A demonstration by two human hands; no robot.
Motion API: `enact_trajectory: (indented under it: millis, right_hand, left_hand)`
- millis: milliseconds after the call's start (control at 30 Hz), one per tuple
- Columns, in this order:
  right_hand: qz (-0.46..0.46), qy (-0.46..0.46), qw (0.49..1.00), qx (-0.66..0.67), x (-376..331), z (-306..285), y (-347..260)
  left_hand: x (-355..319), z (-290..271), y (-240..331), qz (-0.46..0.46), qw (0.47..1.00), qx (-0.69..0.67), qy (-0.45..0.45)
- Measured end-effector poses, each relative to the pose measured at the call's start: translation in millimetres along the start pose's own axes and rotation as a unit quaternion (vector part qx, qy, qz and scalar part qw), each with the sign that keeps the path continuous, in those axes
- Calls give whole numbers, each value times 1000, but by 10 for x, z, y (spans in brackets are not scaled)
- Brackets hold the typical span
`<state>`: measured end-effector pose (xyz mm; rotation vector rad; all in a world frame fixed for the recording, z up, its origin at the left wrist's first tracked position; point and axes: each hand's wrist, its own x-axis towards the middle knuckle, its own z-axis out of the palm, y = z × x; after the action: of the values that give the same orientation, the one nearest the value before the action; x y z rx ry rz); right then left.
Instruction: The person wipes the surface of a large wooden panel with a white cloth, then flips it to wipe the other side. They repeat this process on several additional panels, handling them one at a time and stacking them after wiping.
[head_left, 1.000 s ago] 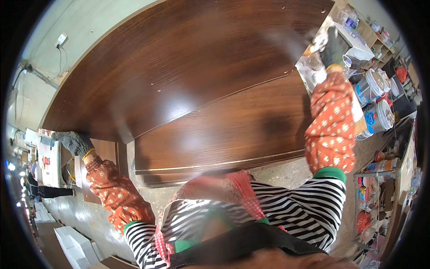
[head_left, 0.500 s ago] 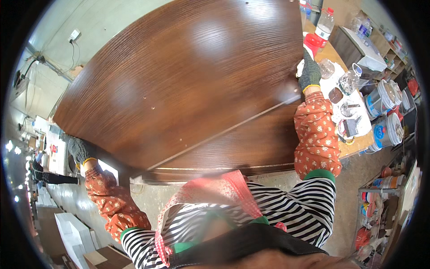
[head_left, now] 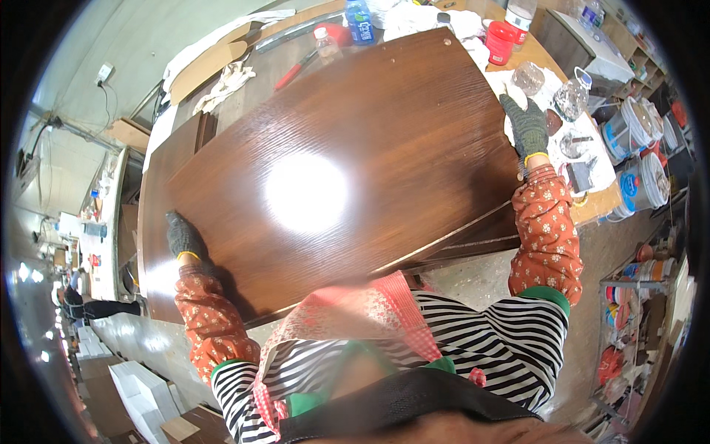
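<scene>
The dark brown wooden panel (head_left: 399,140) is seen across the middle of the scene, set slantwise, with a round white glare reflected from its surface. Under its left end a second brown panel (head_left: 153,248) is partly exposed, and on the right a corner of the tan worktable (head_left: 596,211) is left uncovered. Beyond that corner white buckets (head_left: 637,124) are grouped at the far right. The gloved left hand (head_left: 183,235) is laid near the panel's left end, fingers close together and pointed away. The gloved right hand (head_left: 527,126) is placed at the right edge, fingers directed toward the far side; whether the edge is gripped by either hand cannot be told. On the far side a blue bottle (head_left: 360,24), a red tub (head_left: 500,43) and a smaller clear bottle (head_left: 326,46) are set out.
</scene>
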<state>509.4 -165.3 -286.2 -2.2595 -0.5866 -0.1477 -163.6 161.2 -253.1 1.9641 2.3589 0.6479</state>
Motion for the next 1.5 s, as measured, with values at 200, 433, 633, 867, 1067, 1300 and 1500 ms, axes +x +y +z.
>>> enact_trajectory:
  millis: [200,433,633,867,1067,1300,1500]
  right_hand:
    - [-34,126,991,42,-426,-654,-328]
    - [-502,-252,809,174,-1789,-303,-1183]
    - [-519,-262,813,7,-2056,126,-1331]
    - [-170,-35,967,-187,-520,-126,-210]
    - [-475,-165,864,-24,-1342,12,-1014]
    - [-594,-156,789,-18,-1159,465,-1041]
    - [-414,-173,890,-79,-300,493,-837]
  left_hand:
    - [146,432,-275,21,996,5,-81]
    - [89,540,-165,29,991,75,-105]
    - [434,-642,245,177,954,221,94]
    - [-277,-675,-295,154,980,119,46]
    - [-1828,-425,-580,74,994,-77,-10]
    - [-2810,-286,-339,-6,999,8,32]
    - [-2977,-123,-309,-196,918,-343,-22]
